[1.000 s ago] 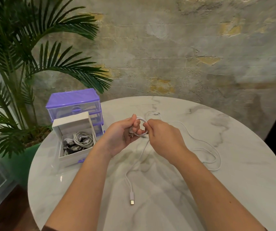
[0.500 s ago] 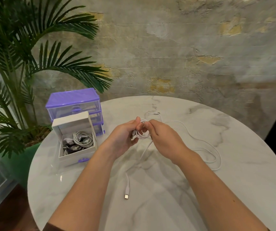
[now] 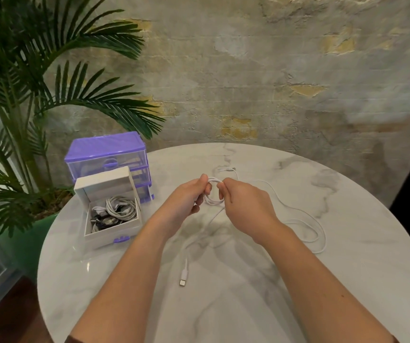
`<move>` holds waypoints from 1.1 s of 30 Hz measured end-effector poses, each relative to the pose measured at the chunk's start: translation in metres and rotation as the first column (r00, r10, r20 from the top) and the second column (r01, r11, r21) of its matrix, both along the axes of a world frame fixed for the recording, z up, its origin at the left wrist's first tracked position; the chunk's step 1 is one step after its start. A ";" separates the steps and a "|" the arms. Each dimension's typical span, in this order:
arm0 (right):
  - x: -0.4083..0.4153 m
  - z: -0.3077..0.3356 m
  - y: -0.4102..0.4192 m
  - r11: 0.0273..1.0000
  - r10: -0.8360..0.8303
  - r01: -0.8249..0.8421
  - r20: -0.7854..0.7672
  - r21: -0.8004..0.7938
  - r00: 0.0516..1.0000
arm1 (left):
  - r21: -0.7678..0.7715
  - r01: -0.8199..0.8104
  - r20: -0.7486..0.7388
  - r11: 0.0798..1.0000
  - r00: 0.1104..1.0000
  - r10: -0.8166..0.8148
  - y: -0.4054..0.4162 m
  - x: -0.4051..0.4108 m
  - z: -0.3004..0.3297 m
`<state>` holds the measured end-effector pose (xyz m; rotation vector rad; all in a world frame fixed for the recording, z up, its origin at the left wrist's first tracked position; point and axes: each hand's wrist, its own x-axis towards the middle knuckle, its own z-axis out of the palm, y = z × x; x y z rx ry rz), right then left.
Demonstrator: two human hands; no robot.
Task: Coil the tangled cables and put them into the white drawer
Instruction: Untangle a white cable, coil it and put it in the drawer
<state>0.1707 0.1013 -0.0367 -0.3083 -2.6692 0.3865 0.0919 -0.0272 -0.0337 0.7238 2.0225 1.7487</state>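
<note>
Together two hands [image 3: 217, 203] coil one white cable [image 3: 297, 214]; one drawer [image 3: 115, 229].

Fingertips: those of the left hand [image 3: 188, 198] and right hand [image 3: 244, 206] fold out of sight behind the small white cable [image 3: 213, 194] coil pinched between them.
Coil: number of turns too fine to count.
Forearms: both cut off by the bottom edge.
White drawer [image 3: 111, 235]: cables inside [image 3: 115, 211] overlap in a heap; how many cannot be told.
Purple organiser [image 3: 105, 147]: lower front hidden behind the drawer; contents blurred through clear fronts.
Bench [image 3: 347, 280]: near rim cut off below.
Palm [image 3: 26, 70]: fronds cropped left and top.
</note>
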 end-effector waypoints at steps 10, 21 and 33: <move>-0.004 0.000 0.004 0.983 -0.135 0.128 0.047 0.133 0.990 | 0.216 0.022 0.260 0.976 0.962 -0.080 -0.012 -0.003 0.009; -0.002 0.000 -0.003 0.980 -0.088 0.091 0.026 -0.174 0.996 | 0.107 -0.054 -0.037 0.993 0.998 0.058 -0.007 0.000 0.009; -0.010 -0.009 -0.001 0.867 -0.068 0.050 -0.018 -0.495 0.998 | 0.166 -0.020 0.166 0.986 0.986 -0.008 -0.007 0.003 0.004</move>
